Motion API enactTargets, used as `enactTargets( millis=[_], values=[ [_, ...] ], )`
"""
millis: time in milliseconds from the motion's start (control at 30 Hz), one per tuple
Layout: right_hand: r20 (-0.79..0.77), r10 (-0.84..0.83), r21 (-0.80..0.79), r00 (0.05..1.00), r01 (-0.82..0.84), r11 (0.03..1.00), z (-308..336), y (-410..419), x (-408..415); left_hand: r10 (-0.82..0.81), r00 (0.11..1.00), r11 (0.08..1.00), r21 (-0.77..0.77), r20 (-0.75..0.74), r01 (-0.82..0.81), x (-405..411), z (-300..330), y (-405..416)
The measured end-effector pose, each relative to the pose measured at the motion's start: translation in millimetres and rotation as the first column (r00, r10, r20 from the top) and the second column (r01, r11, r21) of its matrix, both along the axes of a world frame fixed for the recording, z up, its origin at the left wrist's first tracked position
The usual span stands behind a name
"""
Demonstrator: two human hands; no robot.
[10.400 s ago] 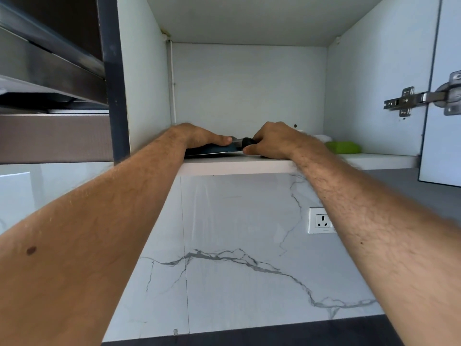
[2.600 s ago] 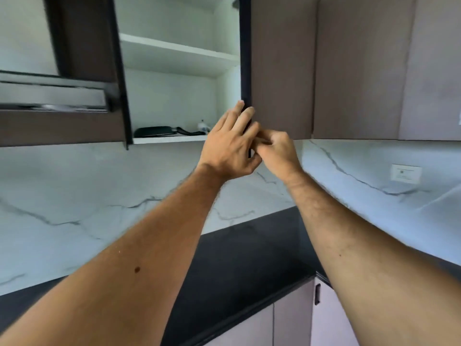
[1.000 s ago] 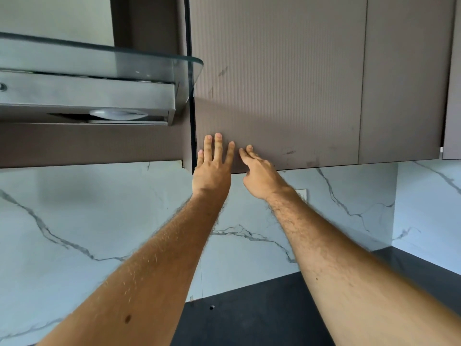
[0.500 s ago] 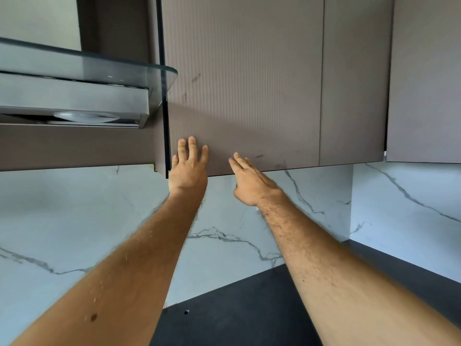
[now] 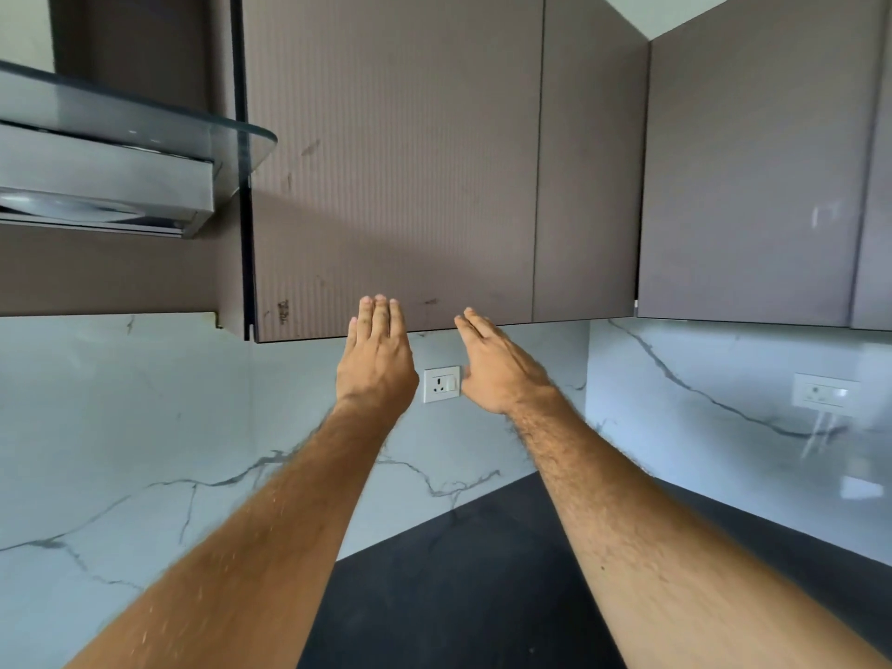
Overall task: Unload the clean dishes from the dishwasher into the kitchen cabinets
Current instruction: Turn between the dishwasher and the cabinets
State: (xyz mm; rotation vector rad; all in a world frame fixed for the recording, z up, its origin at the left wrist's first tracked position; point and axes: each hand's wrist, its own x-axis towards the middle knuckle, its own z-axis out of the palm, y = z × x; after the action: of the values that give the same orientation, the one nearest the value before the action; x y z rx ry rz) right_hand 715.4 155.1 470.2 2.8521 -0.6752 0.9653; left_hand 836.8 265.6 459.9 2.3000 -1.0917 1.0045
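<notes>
Cabinet door (image 5: pixel 396 185) now shut, dishes stowed behind it. Left hand (image 5: pixel 376 359) and right hand (image 5: pixel 497 364) flat-fingered, empty, drawn back just below its edge. Back to the dishwasher next, probably.

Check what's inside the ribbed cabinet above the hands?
Cannot tell: the ribbed cabinet door is closed, covering the inside. Both the left hand and right hand are empty, fingers straight, near its lower edge.

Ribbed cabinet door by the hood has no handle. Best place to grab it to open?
Probably hook fingertips under the ribbed door's bottom edge, coming from below, near the corner beside the hood. No handle shows on its face, and the bare lower lip overhangs the wall. Both hands, left and right, are open just beneath.
</notes>
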Motion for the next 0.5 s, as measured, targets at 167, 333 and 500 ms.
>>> enactTargets(
  millis=[167, 333, 500],
  values=[
    [0.02, -0.084, 0.029, 0.996, 0.083, 0.996, -22.6, -13.6, -34.1, -0.099, 0.994, 0.995, 0.0, -0.046, 0.099, -18.8, -30.6, -18.8],
    [-0.012, -0.191, 0.088, 0.982, 0.191, 0.978, -56.1, -25.2, -76.4, -0.17, 0.981, 0.983, 0.057, -0.089, 0.176, -45.8, -71.4, -36.7],
    [0.004, -0.309, 0.225, 0.951, 0.3, 0.927, -90.8, -31.5, -120.1, -0.247, 0.959, 0.955, 0.132, -0.14, 0.265, -78.1, -105.1, -54.0]
  ],
)
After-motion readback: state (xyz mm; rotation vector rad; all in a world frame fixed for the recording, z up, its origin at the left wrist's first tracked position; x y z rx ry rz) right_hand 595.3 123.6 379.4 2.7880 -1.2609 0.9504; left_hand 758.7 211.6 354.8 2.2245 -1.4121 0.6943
